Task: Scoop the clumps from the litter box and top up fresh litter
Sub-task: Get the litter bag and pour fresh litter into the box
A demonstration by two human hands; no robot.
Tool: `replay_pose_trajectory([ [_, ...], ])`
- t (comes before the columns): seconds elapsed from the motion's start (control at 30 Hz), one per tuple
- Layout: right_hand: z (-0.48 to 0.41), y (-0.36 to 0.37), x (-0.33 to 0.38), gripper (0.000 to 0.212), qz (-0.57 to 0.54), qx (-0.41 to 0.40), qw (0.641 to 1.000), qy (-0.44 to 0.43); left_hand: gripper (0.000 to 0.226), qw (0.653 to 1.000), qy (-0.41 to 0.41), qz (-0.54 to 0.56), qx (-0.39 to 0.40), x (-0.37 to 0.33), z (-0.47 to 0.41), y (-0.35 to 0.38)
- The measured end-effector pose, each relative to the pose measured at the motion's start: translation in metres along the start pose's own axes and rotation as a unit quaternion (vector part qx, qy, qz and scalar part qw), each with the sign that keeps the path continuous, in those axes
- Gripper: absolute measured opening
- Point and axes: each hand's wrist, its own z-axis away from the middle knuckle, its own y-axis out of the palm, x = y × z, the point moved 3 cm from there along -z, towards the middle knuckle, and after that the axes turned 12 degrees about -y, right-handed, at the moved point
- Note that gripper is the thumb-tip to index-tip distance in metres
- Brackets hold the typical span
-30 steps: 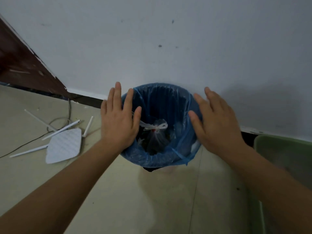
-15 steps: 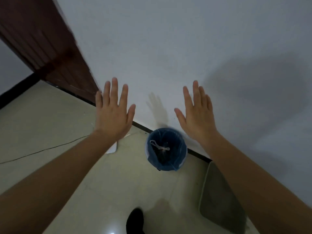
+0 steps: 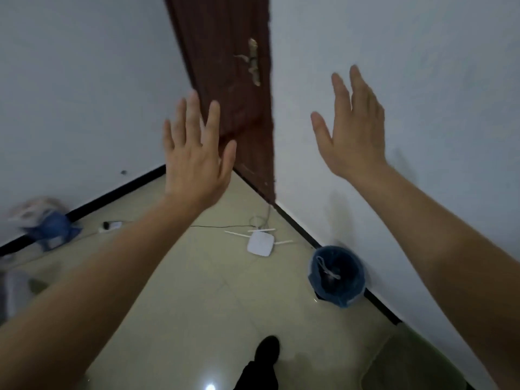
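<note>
Both hands have come up and off the bin [image 3: 342,299] that they framed a second ago, and our view has swung left, so the bin now sits small against the right-hand wall. Our left hand [image 3: 194,153] hangs in the air before the door [image 3: 233,80], fingers straight and spread, holding nothing. Our right hand [image 3: 351,130] is raised near the wall, fingers straight and closer together, thumb out, also empty.

The litter box [image 3: 433,353] lies on the floor at the lower right, against the wall, just past the bin and partly hidden by our right arm. We see no scoop, and we cannot tell whether the blurred blue bag [image 3: 50,226] on the left holds litter.

We judge the box to be a stiff plastic tray, fairly heavy once filled, with loose grains that slide if it tips. If we must shift it, we should grip the rim on two opposite sides and keep it level. Clumps are likely crumbly, so we would lift them gently from below.
</note>
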Motion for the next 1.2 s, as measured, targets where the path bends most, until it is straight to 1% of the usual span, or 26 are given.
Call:
replay_pose_trajectory([
  [0.1, -0.002, 0.018, 0.059, 0.065, -0.055, 0.021, 0.997, -0.049, 0.066, 0.995, -0.071, -0.058, 0.034, 0.062, 0.037, -0.030],
  [0.23, -0.008, 0.033, 0.144, 0.066, -0.114, 0.050, 0.987, -0.106, 0.068, 0.979, -0.169, -0.107, 0.041, 0.148, 0.067, -0.076],
  [0.3, -0.013, 0.043, 0.187, 0.065, -0.138, 0.057, 0.980, -0.133, 0.069, 0.972, -0.199, -0.123, 0.034, 0.188, 0.078, -0.095],
  [0.37, -0.023, 0.055, 0.225, 0.065, -0.156, 0.068, 0.974, -0.148, 0.067, 0.969, -0.208, -0.134, 0.017, 0.218, 0.080, -0.106],
  [0.53, -0.083, 0.106, 0.383, 0.066, -0.204, 0.089, 0.952, -0.209, 0.067, 0.951, -0.270, -0.146, -0.040, 0.339, 0.078, -0.122],
  [0.6, -0.104, 0.127, 0.448, 0.067, -0.222, 0.101, 0.943, -0.225, 0.067, 0.940, -0.307, -0.143, -0.047, 0.389, 0.077, -0.120],
  [0.67, -0.118, 0.147, 0.510, 0.068, -0.233, 0.111, 0.930, -0.261, 0.067, 0.928, -0.341, -0.140, -0.057, 0.436, 0.079, -0.117],
  [0.73, -0.130, 0.164, 0.558, 0.068, -0.230, 0.118, 0.919, -0.299, 0.067, 0.922, -0.355, -0.147, -0.056, 0.479, 0.078, -0.110],
  [0.83, -0.148, 0.192, 0.602, 0.067, -0.224, 0.125, 0.907, -0.333, 0.067, 0.913, -0.373, -0.166, -0.021, 0.534, 0.069, -0.092],
  [0.93, -0.174, 0.233, 0.621, 0.065, -0.207, 0.128, 0.902, -0.355, 0.068, 0.906, -0.389, -0.169, 0.009, 0.582, 0.049, -0.065],
  [1.1, -0.227, 0.333, 0.643, 0.064, -0.211, 0.158, 0.907, -0.327, 0.069, 0.894, -0.409, -0.173, 0.059, 0.648, 0.004, 0.008],
  [1.2, -0.263, 0.403, 0.664, 0.067, -0.219, 0.185, 0.897, -0.336, 0.068, 0.880, -0.427, -0.186, 0.090, 0.687, -0.033, 0.057],
])
